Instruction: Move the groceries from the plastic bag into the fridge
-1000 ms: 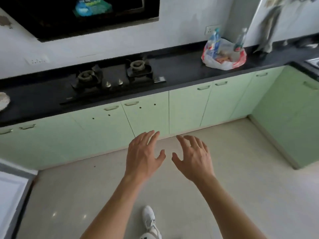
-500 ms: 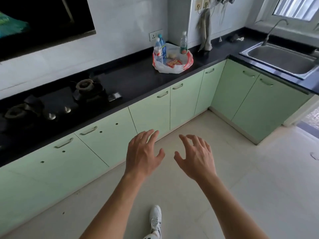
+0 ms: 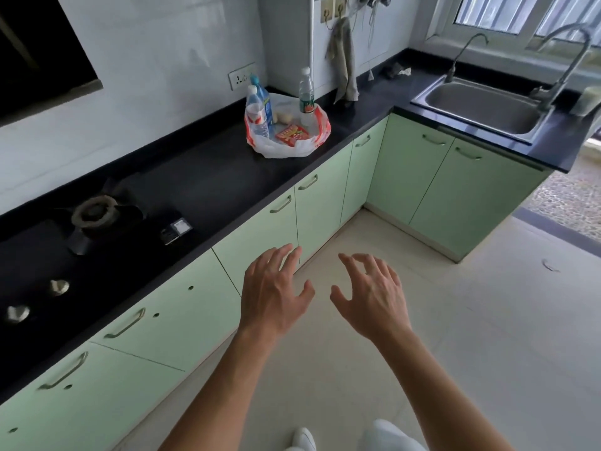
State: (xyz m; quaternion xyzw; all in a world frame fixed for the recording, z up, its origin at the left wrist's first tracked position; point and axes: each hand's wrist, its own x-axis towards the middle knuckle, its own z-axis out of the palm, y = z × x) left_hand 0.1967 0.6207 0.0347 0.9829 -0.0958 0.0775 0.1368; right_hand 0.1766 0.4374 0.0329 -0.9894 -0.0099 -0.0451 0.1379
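Observation:
A white and red plastic bag (image 3: 322, 126) lies open on the black counter (image 3: 211, 177) near the corner. Inside stand three bottles: a clear water bottle (image 3: 257, 113), a blue one (image 3: 264, 97) behind it and a green-labelled one (image 3: 306, 97). A red snack packet (image 3: 292, 135) and a pale lump of food (image 3: 283, 117) lie in the bag too. My left hand (image 3: 273, 289) and my right hand (image 3: 370, 294) hover palm-down with fingers spread over the floor, well short of the bag and holding nothing. No fridge is in view.
Green cabinet doors (image 3: 260, 222) run under the counter and turn the corner to the right. A gas hob (image 3: 91, 222) sits at the left. A steel sink (image 3: 481, 107) with taps is at the right, and a cloth (image 3: 343, 63) hangs on the wall.
The view has swung right and moved closer along the counter, so the bag now appears nearer and the sink is in full view. Both hands stay spread and empty.

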